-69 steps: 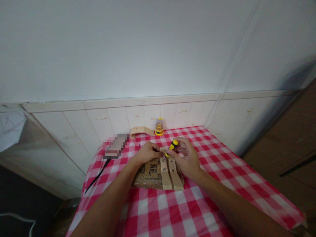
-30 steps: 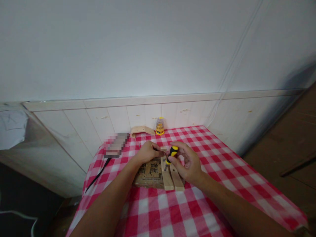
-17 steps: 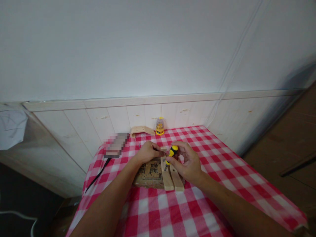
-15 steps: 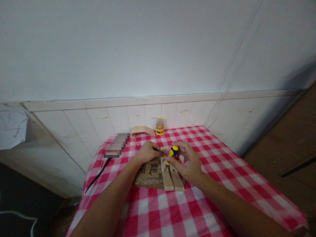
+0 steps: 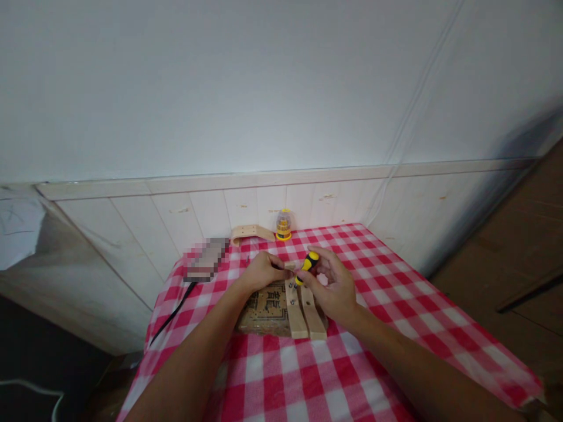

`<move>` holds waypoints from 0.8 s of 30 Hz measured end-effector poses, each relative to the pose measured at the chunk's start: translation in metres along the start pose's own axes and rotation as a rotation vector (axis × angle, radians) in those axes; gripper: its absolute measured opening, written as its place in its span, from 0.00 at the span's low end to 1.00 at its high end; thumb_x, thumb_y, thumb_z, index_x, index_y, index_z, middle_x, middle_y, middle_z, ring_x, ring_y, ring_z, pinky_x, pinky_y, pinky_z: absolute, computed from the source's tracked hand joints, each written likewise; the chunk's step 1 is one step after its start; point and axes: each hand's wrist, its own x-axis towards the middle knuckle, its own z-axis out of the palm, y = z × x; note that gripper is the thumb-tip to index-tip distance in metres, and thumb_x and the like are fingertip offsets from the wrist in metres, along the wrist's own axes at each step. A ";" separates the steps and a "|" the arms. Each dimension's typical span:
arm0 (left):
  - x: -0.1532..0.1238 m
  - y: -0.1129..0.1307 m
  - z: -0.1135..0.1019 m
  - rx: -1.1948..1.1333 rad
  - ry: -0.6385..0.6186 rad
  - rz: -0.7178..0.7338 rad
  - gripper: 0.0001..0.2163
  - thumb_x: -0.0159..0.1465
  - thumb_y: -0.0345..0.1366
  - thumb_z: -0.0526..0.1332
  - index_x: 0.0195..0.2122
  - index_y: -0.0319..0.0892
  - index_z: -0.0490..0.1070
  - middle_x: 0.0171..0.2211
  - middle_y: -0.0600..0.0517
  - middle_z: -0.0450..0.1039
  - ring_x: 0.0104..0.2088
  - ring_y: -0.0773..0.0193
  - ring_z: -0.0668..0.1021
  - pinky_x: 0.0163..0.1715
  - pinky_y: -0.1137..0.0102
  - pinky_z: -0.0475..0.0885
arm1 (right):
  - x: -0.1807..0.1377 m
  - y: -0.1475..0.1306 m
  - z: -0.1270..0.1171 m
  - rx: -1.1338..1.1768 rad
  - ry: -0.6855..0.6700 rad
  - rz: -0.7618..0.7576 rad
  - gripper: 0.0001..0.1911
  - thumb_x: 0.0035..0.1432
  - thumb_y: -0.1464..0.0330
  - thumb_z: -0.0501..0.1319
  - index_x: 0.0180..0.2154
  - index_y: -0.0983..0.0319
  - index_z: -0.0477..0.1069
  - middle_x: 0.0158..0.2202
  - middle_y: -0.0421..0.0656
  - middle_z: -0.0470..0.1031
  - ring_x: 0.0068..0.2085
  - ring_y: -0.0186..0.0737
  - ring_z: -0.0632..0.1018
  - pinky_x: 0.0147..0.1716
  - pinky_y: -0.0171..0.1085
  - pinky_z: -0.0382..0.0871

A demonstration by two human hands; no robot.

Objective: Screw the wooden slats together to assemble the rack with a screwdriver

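A brown board with dark printed characters (image 5: 263, 308) lies on the red-and-white checked tablecloth (image 5: 334, 375). Two pale wooden slats (image 5: 295, 313) rest side by side on its right part. My right hand (image 5: 332, 287) is closed on a small yellow-and-black screwdriver (image 5: 307, 266), whose tip points down at the far end of the left slat. My left hand (image 5: 263, 271) is closed in a pinch at the far edge of the board, next to the slat end; what it pinches is too small to make out.
A curved wooden piece (image 5: 250, 232) and a small yellow-based clear dome (image 5: 284, 225) stand at the table's far edge against the panelled wall. A blurred grey box (image 5: 204, 264) with a black cable (image 5: 169, 319) sits at the far left. The floor drops away at right.
The screwdriver handle has tipped and shifted slightly in my right hand, lower a second ago and now a little higher and further right. My left hand stays pinched in the same place.
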 end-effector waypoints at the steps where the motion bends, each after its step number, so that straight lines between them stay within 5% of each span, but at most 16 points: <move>1: -0.001 0.001 0.000 0.011 0.002 0.002 0.14 0.49 0.44 0.69 0.24 0.35 0.78 0.16 0.58 0.63 0.20 0.72 0.62 0.21 0.73 0.56 | 0.001 0.002 0.000 -0.020 0.033 0.011 0.22 0.58 0.67 0.68 0.53 0.55 0.69 0.38 0.41 0.77 0.35 0.39 0.79 0.35 0.38 0.76; 6: -0.004 0.006 -0.001 0.054 0.014 -0.003 0.13 0.49 0.43 0.69 0.24 0.36 0.77 0.16 0.59 0.58 0.20 0.72 0.60 0.21 0.73 0.54 | 0.006 0.008 0.000 -0.066 0.094 0.029 0.22 0.58 0.65 0.68 0.54 0.55 0.70 0.36 0.41 0.78 0.34 0.39 0.79 0.35 0.38 0.76; 24: -0.003 0.003 0.000 0.012 0.006 -0.006 0.13 0.49 0.42 0.69 0.27 0.35 0.80 0.17 0.57 0.65 0.20 0.71 0.64 0.22 0.72 0.57 | 0.009 0.005 -0.002 -0.070 -0.019 0.096 0.26 0.59 0.65 0.66 0.59 0.56 0.69 0.34 0.41 0.77 0.32 0.38 0.78 0.32 0.37 0.76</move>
